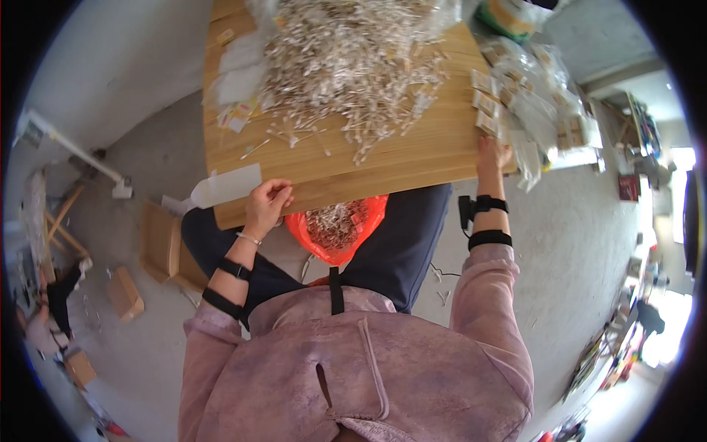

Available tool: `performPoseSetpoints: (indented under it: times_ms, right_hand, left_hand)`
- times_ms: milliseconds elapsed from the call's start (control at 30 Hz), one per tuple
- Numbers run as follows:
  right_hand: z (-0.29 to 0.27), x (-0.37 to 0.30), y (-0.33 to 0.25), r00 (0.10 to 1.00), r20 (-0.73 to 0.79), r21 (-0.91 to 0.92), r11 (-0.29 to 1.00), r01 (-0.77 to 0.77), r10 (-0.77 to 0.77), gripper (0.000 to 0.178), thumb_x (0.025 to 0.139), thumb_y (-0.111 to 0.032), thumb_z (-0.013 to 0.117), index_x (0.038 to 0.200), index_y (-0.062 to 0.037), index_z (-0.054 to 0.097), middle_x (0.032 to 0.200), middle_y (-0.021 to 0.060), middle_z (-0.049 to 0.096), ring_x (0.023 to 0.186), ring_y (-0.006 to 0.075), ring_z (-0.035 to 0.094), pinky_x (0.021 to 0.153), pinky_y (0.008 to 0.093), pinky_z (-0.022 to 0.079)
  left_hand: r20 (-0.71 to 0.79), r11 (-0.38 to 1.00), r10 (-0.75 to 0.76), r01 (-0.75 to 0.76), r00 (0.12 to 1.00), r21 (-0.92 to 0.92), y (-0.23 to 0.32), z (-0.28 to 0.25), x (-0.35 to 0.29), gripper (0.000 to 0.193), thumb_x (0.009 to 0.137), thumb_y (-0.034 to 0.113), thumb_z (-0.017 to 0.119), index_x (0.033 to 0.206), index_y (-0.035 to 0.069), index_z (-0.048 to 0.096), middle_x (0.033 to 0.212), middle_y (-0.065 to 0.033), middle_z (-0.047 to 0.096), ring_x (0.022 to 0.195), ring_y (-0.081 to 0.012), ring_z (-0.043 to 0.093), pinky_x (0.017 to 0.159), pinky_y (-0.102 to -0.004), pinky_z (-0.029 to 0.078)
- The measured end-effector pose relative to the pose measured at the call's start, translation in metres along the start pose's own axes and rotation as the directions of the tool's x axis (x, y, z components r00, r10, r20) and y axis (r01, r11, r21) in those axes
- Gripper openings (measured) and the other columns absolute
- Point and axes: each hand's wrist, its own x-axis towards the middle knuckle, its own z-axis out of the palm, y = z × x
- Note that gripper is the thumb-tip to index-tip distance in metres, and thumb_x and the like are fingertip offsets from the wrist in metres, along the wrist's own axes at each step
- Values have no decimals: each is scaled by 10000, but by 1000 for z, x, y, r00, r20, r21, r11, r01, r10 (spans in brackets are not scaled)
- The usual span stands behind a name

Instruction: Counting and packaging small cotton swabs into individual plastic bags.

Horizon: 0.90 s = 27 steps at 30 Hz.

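A large heap of cotton swabs [346,66] covers the far middle of the wooden table [434,158], with loose swabs scattered toward me. My left hand [269,208] rests at the table's near edge, thumb and fingers curled together; whatever they may hold is hidden. Beside it lies a flat white plastic bag [230,186]. My right hand [493,153] is at the table's right edge, by the nearest of several small swab packs [487,103] laid in a row. Blur hides its fingertips. Between my knees hangs a red plastic bag [374,221] containing more swabs.
Clear plastic bags [534,110] with packs lie beyond the table's right edge. A green and white sack [508,18] stands at the far right. An open cardboard box [162,243] and a smaller carton [125,295] sit on the floor at left. Another person [51,324] is at far left.
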Motion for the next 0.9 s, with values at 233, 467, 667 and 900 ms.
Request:
performPoseSetpoints:
  times_ms: [233,467,667,900]
  right_hand:
    - [37,-44,-3,908,-162,-710,685,164,-386,591,755,-46,684,1253,52,380,1002,137,593,795,220,601,622,289,498]
    - [173,-232,-7,420,902,-356,720,595,98,243,832,-85,629,1050,20,642,935,105,682,819,161,642,735,277,504]
    - [272,-319,62,-75,982,106,179,978,-171,234,805,-100,557,1016,-27,627,1048,105,610,1103,291,497,896,379,439]
    - [314,-328,93,-162,984,136,-272,953,-76,119,739,-112,569,757,-88,683,912,35,603,1032,240,493,810,355,416]
  left_hand:
    - [-3,1000,19,-19,1000,10,3,6,-1,147,873,73,606,969,-38,614,757,-53,655,669,-91,631,608,-212,508]
    - [-11,1000,16,-16,1000,22,1,2,-5,129,866,67,614,948,-32,619,742,-46,657,659,-84,637,609,-216,519]
    - [-17,997,54,-55,998,-61,2,9,-6,104,876,47,613,943,-33,608,737,-39,642,646,-78,616,602,-216,519]
    - [-1,990,85,-84,996,-117,2,9,-11,102,878,22,601,960,-39,604,746,-39,624,634,-77,600,598,-222,524]
